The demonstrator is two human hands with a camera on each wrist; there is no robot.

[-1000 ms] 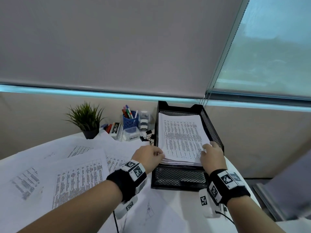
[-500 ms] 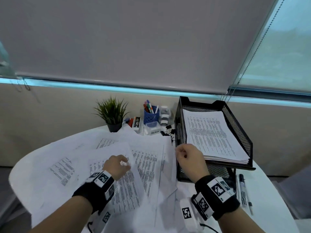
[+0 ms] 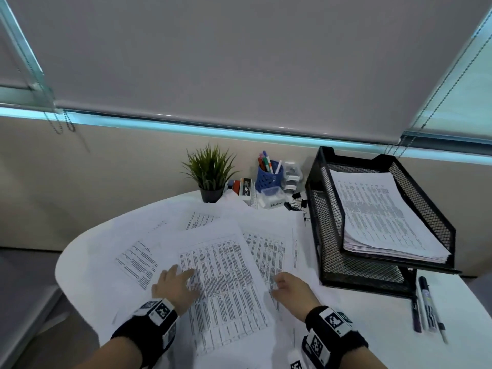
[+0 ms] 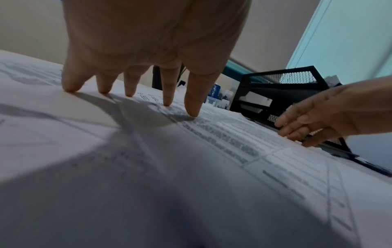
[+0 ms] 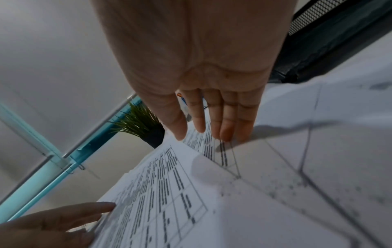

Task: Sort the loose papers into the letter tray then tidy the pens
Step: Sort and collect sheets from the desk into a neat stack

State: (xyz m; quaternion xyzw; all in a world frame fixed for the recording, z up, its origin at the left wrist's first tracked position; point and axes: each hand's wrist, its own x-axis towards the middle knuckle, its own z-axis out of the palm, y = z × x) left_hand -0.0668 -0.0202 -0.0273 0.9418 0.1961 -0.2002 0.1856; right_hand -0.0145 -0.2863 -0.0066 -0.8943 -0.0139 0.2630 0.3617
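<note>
Hands, left hand [image 3: 175,284] and right hand [image 3: 291,291], press straight fingers [image 4: 192,102] on overlapping, blurred loose papers [image 3: 223,283].

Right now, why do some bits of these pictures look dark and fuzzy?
In the left wrist view, the left hand throws a grey shadow over the loose papers, and the close-up sheet is blurry. In the right wrist view, the right hand shades the page and the plant looks soft. In the head view, the wide lens bends the letter tray.
</note>
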